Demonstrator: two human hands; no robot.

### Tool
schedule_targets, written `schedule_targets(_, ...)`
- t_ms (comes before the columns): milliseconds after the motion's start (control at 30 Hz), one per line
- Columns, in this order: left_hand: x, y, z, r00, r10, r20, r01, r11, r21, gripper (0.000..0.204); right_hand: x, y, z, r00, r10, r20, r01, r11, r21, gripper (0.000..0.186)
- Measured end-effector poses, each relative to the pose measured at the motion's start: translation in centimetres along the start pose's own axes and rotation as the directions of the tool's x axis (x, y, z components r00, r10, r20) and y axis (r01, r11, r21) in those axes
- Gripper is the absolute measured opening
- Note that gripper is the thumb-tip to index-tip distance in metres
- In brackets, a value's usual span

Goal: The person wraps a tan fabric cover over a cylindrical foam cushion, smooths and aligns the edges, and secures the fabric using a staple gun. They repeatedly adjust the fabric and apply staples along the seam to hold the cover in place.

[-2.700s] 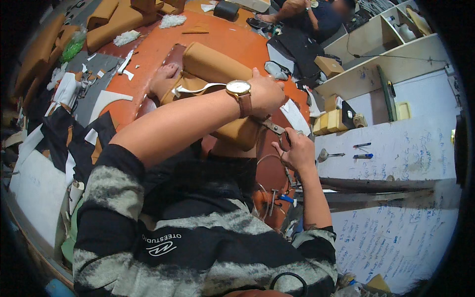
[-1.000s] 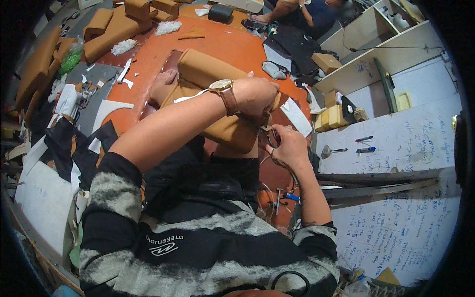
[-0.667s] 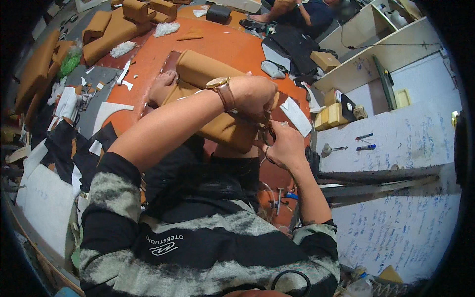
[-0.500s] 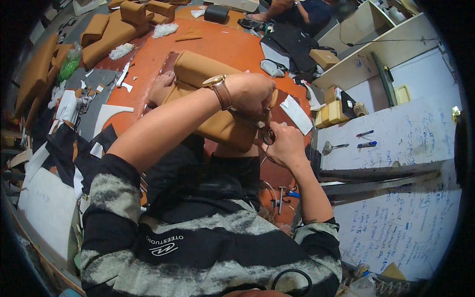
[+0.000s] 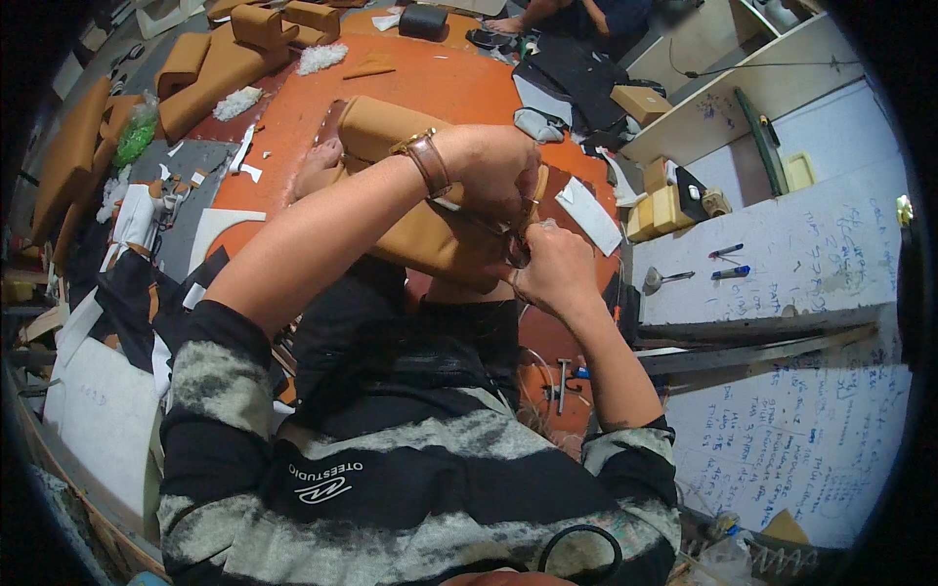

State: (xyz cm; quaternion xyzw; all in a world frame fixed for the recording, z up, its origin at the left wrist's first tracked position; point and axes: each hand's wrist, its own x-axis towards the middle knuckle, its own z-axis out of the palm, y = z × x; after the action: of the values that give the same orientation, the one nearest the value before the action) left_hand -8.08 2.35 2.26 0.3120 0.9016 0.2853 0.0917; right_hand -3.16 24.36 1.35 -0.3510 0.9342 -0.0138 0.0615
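A tan upholstered leather piece lies over my legs at the middle. My left hand, below a brown-strapped watch, is curled over its right side, pinching the leather edge, with fingertips partly hidden. My right hand grips metal scissors against that same right edge, just below my left hand. The scissor blades are mostly hidden by the hands and leather. My bare foot shows at the left of the piece. A white rectangular strip lies just right of my hands.
Tan cushion pieces and white fluffy scraps lie at the back left, black offcuts at left. Another person's bare leg shows at the back. At right are a wooden shelf, yellow foam blocks and a white board with pens.
Over the last few seconds both hands have moved up and slightly inward. My right hand and the scissors have moved up along the leather's edge toward my left hand, which still holds the leather.
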Motion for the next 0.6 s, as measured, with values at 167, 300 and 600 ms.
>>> schedule_targets(167,0.1,-0.8,0.0,0.999,0.037,-0.021,-0.037,0.999,0.011,0.02,0.5,-0.9,-0.1,0.999,0.031,0.011,-0.031,0.999,-0.012,0.048)
schedule_targets(300,-0.2,-0.4,-0.8,0.998,0.057,-0.03,-0.056,0.998,0.028,0.019,0.7,-0.4,0.6,0.999,0.036,0.027,-0.034,0.997,-0.075,0.053)
schedule_targets(600,-8.5,2.8,-0.4,0.819,-0.483,-0.31,0.574,0.698,0.428,0.028,-0.4,-0.3,1.6,0.994,0.006,-0.106,-0.007,1.0,-0.009,0.055)
